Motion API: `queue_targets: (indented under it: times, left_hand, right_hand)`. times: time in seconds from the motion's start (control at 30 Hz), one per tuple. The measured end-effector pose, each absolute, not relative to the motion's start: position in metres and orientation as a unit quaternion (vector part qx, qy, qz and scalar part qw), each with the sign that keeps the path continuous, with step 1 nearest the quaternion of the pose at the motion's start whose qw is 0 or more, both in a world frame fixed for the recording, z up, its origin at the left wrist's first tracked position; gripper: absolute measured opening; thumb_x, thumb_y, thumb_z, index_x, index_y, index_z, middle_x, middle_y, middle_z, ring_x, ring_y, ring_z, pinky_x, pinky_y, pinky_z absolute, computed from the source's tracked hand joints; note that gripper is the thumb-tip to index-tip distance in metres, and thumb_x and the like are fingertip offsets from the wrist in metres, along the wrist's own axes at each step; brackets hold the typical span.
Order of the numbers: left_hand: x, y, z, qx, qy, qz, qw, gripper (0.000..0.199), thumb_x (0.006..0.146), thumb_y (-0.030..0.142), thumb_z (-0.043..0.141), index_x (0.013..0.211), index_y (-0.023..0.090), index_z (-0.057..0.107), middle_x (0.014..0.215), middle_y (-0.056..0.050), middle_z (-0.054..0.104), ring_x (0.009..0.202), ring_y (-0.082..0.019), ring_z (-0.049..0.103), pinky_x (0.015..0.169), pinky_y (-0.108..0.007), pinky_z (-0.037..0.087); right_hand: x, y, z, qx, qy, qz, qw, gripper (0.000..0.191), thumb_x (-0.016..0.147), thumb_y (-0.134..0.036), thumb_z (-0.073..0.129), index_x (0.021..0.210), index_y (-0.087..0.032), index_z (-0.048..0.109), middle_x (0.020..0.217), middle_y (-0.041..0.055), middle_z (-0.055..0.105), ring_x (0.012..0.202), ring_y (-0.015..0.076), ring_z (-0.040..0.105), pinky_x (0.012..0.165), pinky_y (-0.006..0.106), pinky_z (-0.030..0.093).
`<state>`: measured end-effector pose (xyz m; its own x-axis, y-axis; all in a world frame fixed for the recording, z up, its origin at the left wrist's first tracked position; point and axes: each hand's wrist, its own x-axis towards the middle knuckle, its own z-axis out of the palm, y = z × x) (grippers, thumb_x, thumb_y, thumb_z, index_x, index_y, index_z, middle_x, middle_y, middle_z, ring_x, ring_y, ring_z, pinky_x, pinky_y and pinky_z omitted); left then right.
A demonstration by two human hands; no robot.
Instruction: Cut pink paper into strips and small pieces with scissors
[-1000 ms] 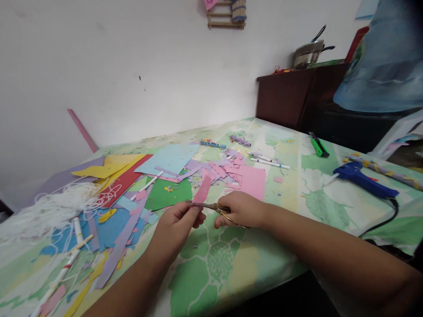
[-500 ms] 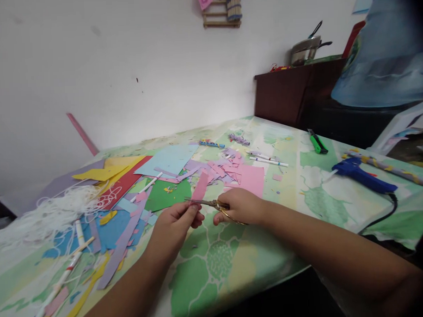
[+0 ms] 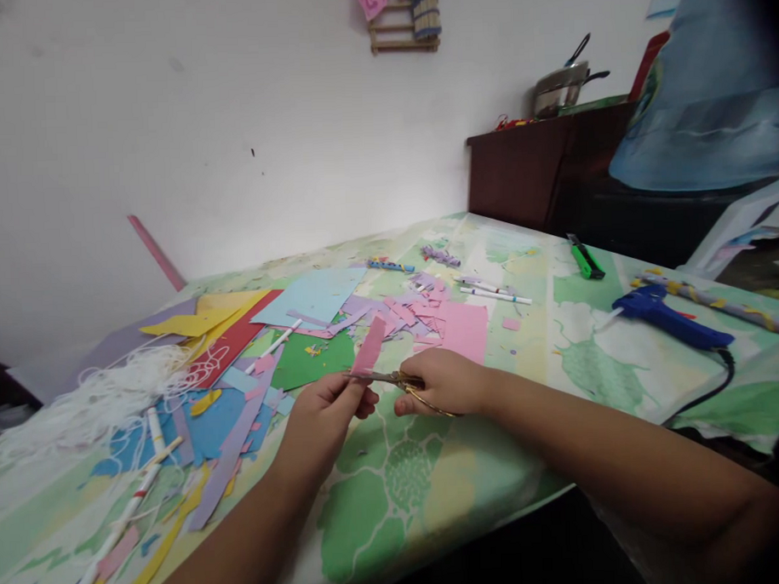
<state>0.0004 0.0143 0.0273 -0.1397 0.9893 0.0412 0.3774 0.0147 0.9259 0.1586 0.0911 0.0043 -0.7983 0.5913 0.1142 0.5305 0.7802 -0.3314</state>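
My left hand [image 3: 330,411] pinches the near end of a strip of pink paper [image 3: 369,345] between thumb and fingers. Closed around the gold handles of a pair of scissors [image 3: 398,378] is my right hand [image 3: 445,382]. The blades point left and lie across the pink strip, just above my left fingertips. Beyond the hands are a heap of small pink and purple paper scraps [image 3: 406,315] and a larger pink sheet [image 3: 466,330]. A green sheet [image 3: 315,359] lies behind my left hand.
At left lie tangled white string [image 3: 105,396], a red sheet [image 3: 238,340], a light blue sheet [image 3: 313,296] and a long purple strip [image 3: 232,451]. On the right are a blue glue gun [image 3: 668,316], a green utility knife [image 3: 585,258] and white pens [image 3: 495,295].
The scissor blades now look closed across the pink strip, where before they appeared slightly parted. Both hands stay in nearly the same place; the view has shifted slightly.
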Motion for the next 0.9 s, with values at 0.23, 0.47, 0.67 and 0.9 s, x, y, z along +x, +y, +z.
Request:
queue_targets:
  times: [0.23,0.47,0.67,0.9]
  left_hand:
    - [0.002,0.013,0.029,0.571,0.639,0.411,0.310,0.021,0.068,0.030,0.046,0.057,0.016,0.057,0.055,0.000,0.058,0.054,-0.011,0.052,0.056,-0.022,0.039]
    - [0.003,0.012,0.032,0.558,0.652,0.407,0.313,0.020,0.068,0.031,0.046,0.059,0.016,0.057,0.056,0.000,0.059,0.054,-0.011,0.052,0.056,-0.022,0.039]
    - [-0.001,0.015,0.022,0.548,0.621,0.443,0.342,0.022,0.068,0.034,0.046,0.068,0.016,0.057,0.063,-0.001,0.060,0.055,-0.011,0.053,0.057,-0.025,0.041]
    - [-0.002,0.015,0.019,0.521,0.612,0.470,0.365,0.022,0.068,0.034,0.047,0.076,0.016,0.056,0.063,0.000,0.059,0.055,-0.012,0.054,0.057,-0.026,0.043]
  right_hand:
    - [0.158,0.090,0.005,-0.305,-0.937,0.146,0.092,0.056,0.063,-0.066,0.028,0.069,-0.016,0.052,0.059,0.0015,0.050,0.050,0.0093,0.037,0.044,0.020,0.021]
    - [0.157,0.092,0.004,-0.309,-0.935,0.144,0.097,0.057,0.060,-0.068,0.030,0.067,-0.016,0.052,0.058,0.0012,0.050,0.049,0.0095,0.037,0.042,0.020,0.021]
    - [0.158,0.095,0.004,-0.317,-0.930,0.149,0.108,0.057,0.059,-0.069,0.031,0.064,-0.016,0.052,0.057,0.0010,0.051,0.049,0.0093,0.038,0.043,0.019,0.022]
    - [0.159,0.095,0.004,-0.324,-0.927,0.151,0.117,0.054,0.060,-0.068,0.032,0.064,-0.017,0.051,0.056,0.0002,0.050,0.048,0.0090,0.037,0.043,0.019,0.021]
